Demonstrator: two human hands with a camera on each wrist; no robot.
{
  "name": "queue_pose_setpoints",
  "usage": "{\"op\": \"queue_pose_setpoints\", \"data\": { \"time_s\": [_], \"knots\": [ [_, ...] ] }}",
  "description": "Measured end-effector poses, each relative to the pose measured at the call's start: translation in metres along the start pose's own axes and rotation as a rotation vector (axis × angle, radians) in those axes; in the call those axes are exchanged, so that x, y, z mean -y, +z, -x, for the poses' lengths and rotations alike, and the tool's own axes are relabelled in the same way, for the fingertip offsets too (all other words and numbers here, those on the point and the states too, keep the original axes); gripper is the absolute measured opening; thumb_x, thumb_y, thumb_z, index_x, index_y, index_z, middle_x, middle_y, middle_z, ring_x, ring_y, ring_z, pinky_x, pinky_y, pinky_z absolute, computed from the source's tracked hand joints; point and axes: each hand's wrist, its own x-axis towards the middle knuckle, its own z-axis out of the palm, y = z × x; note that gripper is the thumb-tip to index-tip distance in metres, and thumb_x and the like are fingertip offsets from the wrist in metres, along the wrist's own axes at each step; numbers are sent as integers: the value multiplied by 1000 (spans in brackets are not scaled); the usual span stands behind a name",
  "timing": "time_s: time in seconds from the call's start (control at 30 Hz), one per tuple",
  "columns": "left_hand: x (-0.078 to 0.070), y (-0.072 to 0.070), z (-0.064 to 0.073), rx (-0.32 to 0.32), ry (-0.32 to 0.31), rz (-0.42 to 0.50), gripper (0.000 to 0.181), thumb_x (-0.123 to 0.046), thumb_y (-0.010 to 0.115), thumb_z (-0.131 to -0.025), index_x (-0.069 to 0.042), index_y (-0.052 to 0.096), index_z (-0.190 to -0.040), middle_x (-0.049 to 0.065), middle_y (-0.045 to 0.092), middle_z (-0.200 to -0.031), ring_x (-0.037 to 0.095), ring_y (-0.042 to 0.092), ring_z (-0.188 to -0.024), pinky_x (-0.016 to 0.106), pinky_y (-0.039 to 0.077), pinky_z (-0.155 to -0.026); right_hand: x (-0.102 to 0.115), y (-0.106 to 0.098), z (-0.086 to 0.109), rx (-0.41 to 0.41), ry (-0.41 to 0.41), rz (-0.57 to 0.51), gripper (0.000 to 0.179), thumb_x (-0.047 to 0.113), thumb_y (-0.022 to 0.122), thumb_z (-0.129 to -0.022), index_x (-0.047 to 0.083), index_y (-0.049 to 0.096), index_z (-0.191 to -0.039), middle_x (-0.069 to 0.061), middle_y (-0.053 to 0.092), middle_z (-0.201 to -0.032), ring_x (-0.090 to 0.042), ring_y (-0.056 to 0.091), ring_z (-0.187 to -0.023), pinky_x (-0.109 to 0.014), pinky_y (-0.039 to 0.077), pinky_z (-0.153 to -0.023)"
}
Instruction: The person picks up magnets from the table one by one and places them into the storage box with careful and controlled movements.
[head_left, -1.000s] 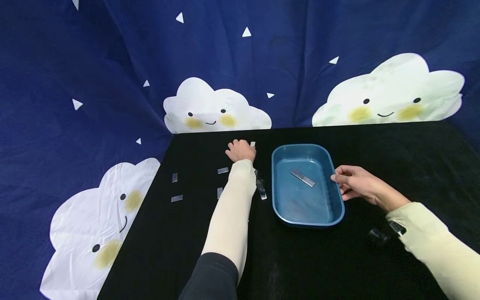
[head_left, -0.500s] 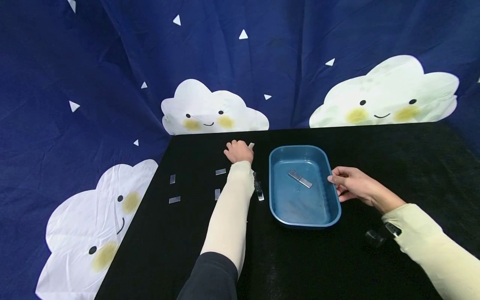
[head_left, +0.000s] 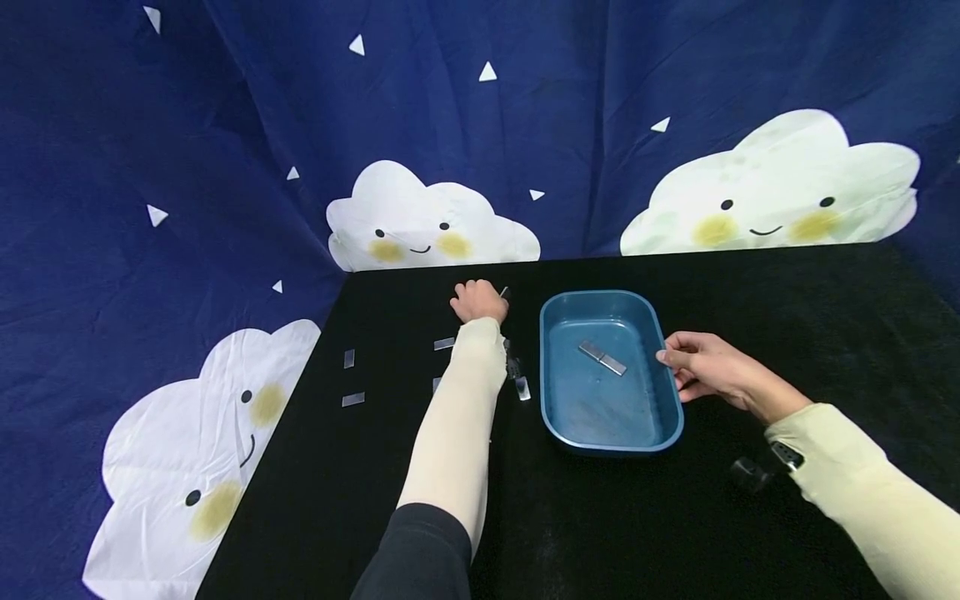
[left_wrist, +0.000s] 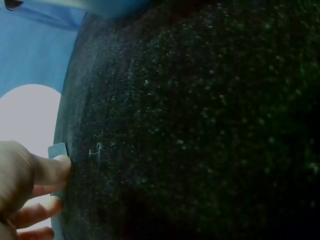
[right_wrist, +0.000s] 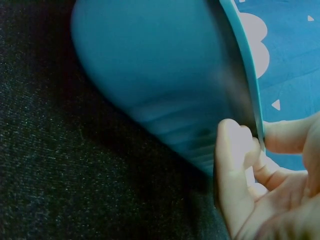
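A small dark object (head_left: 750, 474) lies on the black bench (head_left: 555, 533) beside a person's right sleeve (head_left: 847, 492). The right hand (head_left: 708, 369) grips the side rim of a blue bin (head_left: 611, 429), thumb over the edge, fingers against the outer wall; a grey metal bar (head_left: 602, 357) rests inside. Small flat pieces (head_left: 353, 400) lie spread to the left, one partly hidden behind the forearm. Farther back, left of the bin, the left hand (head_left: 480, 302) pinches a thin grey strip (left_wrist: 57, 150) between thumb and fingers, before a blue cloud-patterned curtain (head_left: 570, 100).
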Motion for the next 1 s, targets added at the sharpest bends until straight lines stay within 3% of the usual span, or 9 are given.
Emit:
{"op": "queue_pose_setpoints", "data": {
  "time_s": [0.27,0.43,0.67,1.0],
  "knots": [
    [6,-6,2,39,32,7,31,-31,72,-87,-7,72,-106,9,64,-124,27,51,-117,44,43,-102,3,0,-2,7,5,10,21,28,48,-103,10,47,-115,1,58,-86,-10,64,-73,-29,59,-68],
    [6,-15,12,26,86,48,17,-26,69,-88,-11,77,-94,7,67,-118,27,52,-116,45,45,-100,2,-1,-3,9,16,19,20,27,48,-103,10,47,-114,1,58,-87,-10,63,-73,-28,59,-68],
    [14,-14,4,45,133,125,13,-23,69,-89,-16,78,-82,3,69,-103,27,51,-113,45,44,-97,1,1,-3,10,21,16,19,27,47,-103,11,46,-113,1,58,-87,-10,63,-73,-28,59,-68],
    [31,-40,1,18,150,134,14,-27,70,-89,-18,78,-84,2,70,-101,28,52,-115,45,46,-97,7,5,-2,6,16,45,19,23,43,-104,7,44,-114,1,56,-86,-10,62,-74,-28,58,-69]
  ]
}}
